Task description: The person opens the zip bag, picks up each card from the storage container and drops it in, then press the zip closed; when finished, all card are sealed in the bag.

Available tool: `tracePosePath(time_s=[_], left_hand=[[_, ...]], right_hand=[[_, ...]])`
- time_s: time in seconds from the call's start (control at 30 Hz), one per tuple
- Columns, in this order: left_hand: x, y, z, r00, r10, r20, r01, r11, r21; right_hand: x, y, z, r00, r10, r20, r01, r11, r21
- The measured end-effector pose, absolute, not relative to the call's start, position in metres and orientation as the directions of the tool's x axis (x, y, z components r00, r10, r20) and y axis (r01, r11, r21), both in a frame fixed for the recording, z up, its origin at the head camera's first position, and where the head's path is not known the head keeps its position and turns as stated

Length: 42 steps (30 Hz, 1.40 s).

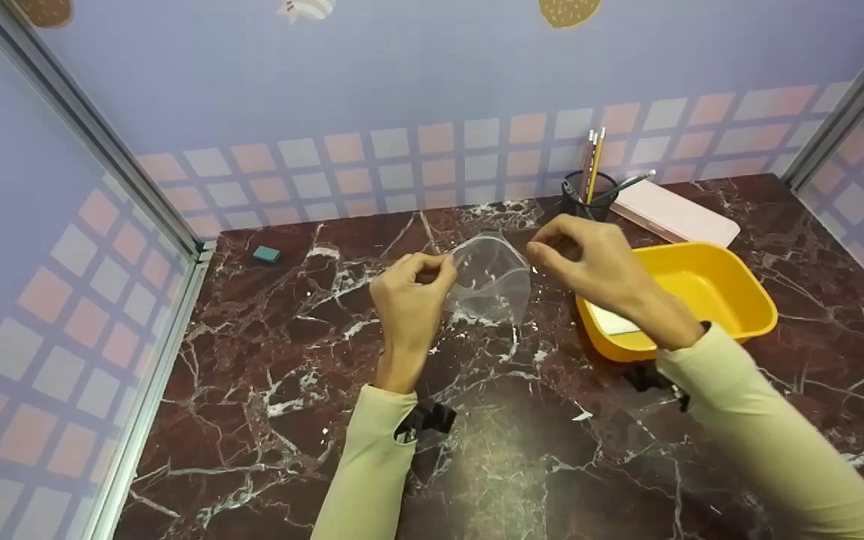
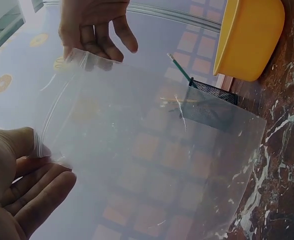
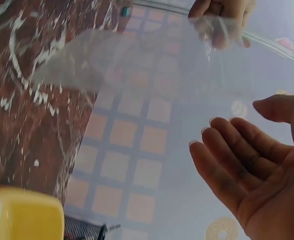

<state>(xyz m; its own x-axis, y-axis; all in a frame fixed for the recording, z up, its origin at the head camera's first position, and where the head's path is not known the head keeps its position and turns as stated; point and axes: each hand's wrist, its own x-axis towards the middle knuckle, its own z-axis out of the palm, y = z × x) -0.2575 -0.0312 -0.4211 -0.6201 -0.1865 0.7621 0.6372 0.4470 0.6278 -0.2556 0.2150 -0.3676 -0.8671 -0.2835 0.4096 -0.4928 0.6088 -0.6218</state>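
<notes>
A clear plastic zip bag [image 1: 488, 281] hangs above the marbled table, its zip strip along the upper edge. My left hand [image 1: 411, 296] pinches one top corner of the bag between thumb and fingers, as the left wrist view shows too. Near the opposite top corner is my right hand [image 1: 589, 262], its fingers loosely bent. In the right wrist view this right hand [image 3: 252, 165] has thumb and fingers spread, with nothing between them, apart from the bag [image 3: 137, 65]. The bag [image 2: 137, 135] looks flat and see-through in the left wrist view.
To the right stands a yellow bin [image 1: 758, 307] with a white item [image 1: 610, 320] inside, partly under my right forearm. Behind it are a black mesh pencil cup [image 1: 578, 204] and a pale pink case [image 1: 679, 214]. A small teal block [image 1: 267, 254] lies at the back left.
</notes>
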Motion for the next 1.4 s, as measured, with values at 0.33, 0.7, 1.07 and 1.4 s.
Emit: tracePosePath(time_s=[0.33, 0.7, 1.07, 1.4], left_hand=[[-0.260, -0.031, -0.417, -0.604, -0.172, 0.778, 0.637, 0.483, 0.601], [-0.259, -0.033, -0.420, -0.609, -0.170, 0.774, 0.634, 0.483, 0.605], [-0.257, -0.032, -0.420, -0.614, -0.161, 0.773, 0.621, 0.507, 0.598], [-0.257, -0.030, -0.422, -0.635, -0.150, 0.757, 0.617, 0.492, 0.615]], right_hand=[[-0.280, 0.275, -0.373, -0.851, -0.371, 0.371, -0.524, 0.650, -0.550], [-0.302, 0.324, -0.422, -0.884, -0.410, 0.224, -0.464, 0.721, -0.514], [-0.310, 0.340, -0.461, -0.865, -0.488, 0.114, -0.465, 0.697, -0.545], [-0.309, 0.345, -0.476, -0.854, -0.515, 0.065, -0.472, 0.717, -0.513]])
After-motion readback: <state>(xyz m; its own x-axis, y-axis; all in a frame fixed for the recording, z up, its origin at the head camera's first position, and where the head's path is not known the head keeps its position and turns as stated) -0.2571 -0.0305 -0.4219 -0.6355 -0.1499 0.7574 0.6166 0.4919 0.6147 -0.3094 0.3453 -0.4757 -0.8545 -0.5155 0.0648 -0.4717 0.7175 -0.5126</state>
